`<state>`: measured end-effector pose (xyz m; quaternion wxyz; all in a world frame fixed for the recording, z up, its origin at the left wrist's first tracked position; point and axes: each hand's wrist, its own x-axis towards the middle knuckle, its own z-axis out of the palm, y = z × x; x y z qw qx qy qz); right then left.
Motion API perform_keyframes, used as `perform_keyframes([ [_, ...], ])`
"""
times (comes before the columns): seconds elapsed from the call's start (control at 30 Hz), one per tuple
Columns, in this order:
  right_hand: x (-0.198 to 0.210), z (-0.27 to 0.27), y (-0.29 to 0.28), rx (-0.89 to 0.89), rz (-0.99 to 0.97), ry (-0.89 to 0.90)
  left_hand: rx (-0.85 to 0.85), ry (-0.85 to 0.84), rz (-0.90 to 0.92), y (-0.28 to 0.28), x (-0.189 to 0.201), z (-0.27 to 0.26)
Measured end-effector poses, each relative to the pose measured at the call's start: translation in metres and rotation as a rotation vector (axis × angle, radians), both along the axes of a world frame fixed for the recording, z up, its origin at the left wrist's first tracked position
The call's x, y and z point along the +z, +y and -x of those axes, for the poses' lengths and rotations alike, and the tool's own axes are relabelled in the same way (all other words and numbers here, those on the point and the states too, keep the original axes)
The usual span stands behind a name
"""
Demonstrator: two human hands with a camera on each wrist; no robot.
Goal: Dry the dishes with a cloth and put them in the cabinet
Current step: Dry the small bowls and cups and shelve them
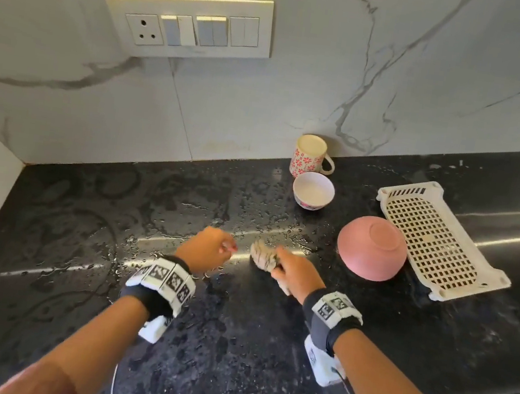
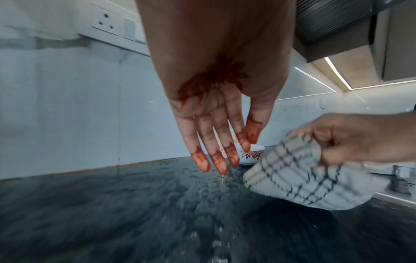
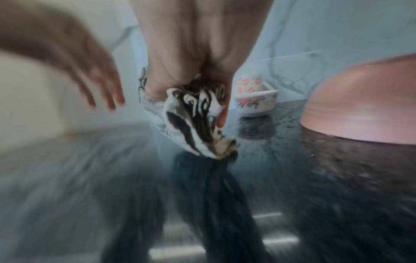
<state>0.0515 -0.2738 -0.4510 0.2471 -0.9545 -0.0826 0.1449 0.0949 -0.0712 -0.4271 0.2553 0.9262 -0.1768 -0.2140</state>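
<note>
Fingers [image 2: 221,140] of the left hand [image 1: 207,249] hang straight, slightly apart and holding nothing, just above the wet black counter [image 1: 84,213]; beside it the right hand [image 1: 296,272] has its fingers [image 3: 223,117] curled tight around a bunched cloth [image 1: 263,256], a soft woven rag, pale with a dark check. None of the dishes is in hand yet, and no cabinet is in view from the head camera. The polished speckled stone is beaded with water, so a dish set back on it after wiping would likely pick up wet again, and a cloth dragged across it may soak through and dry poorly. Further right, near the marble-patterned wall, stands a glazed mug [image 1: 309,155] with red flowers and a loop handle, and touching or just in front of it a small white bowl [image 1: 313,190], upright, round, with a floral outside; both look smooth and could slip from damp skin. Right again, a larger matte pink bowl [image 1: 372,247] lies upside down on its rim, possibly trapping water beneath. Beyond it rests a white plastic drainer tray [image 1: 438,240] with a gridded, perforated floor.
</note>
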Motion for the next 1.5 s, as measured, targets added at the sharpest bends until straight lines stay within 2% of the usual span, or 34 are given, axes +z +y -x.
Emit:
perform_keyframes([
  [0.07,0.015,-0.009,-0.017,-0.293,-0.320,-0.036,0.001,-0.016,0.009,-0.017,0.001,-0.023],
  [0.13,0.027,-0.017,-0.038,-0.530,-0.519,-0.045,-0.010,-0.029,0.001,-0.038,0.001,-0.045],
  [0.23,0.045,-0.022,-0.072,-0.756,-0.765,0.003,-0.029,-0.053,0.026,-0.074,-0.007,-0.074],
  [0.37,0.057,-0.013,-0.106,-0.850,-0.972,0.026,-0.016,-0.078,-0.049,-0.121,-0.034,-0.099],
  [0.5,0.045,0.002,-0.125,-0.915,-1.124,0.056,-0.007,-0.064,-0.117,-0.154,-0.060,-0.112],
  [0.63,0.033,0.012,-0.131,-0.972,-1.260,0.073,0.113,-0.057,0.064,-0.166,-0.071,-0.114],
  [0.7,0.035,0.014,-0.130,-0.960,-1.328,0.078,0.173,-0.069,0.132,-0.163,-0.066,-0.111],
  [0.8,0.048,0.010,-0.126,-0.911,-1.416,0.096,0.167,-0.074,0.194,-0.146,-0.051,-0.096],
  [1.0,0.103,-0.020,-0.089,-0.765,-1.369,0.084,0.199,-0.097,0.412,-0.094,0.001,-0.036],
  [1.17,0.144,-0.031,-0.037,-0.534,-0.983,0.085,0.174,-0.164,0.604,-0.048,0.049,0.015],
  [1.27,0.160,-0.023,0.005,-0.407,-0.868,0.139,0.083,-0.289,0.588,-0.025,0.070,0.035],
  [1.37,0.167,-0.009,0.041,-0.421,-0.974,0.290,0.077,-0.286,0.624,-0.006,0.081,0.043],
  [1.5,0.176,0.006,0.065,-0.458,-1.285,0.561,0.175,-0.181,0.877,0.025,0.103,0.048],
])
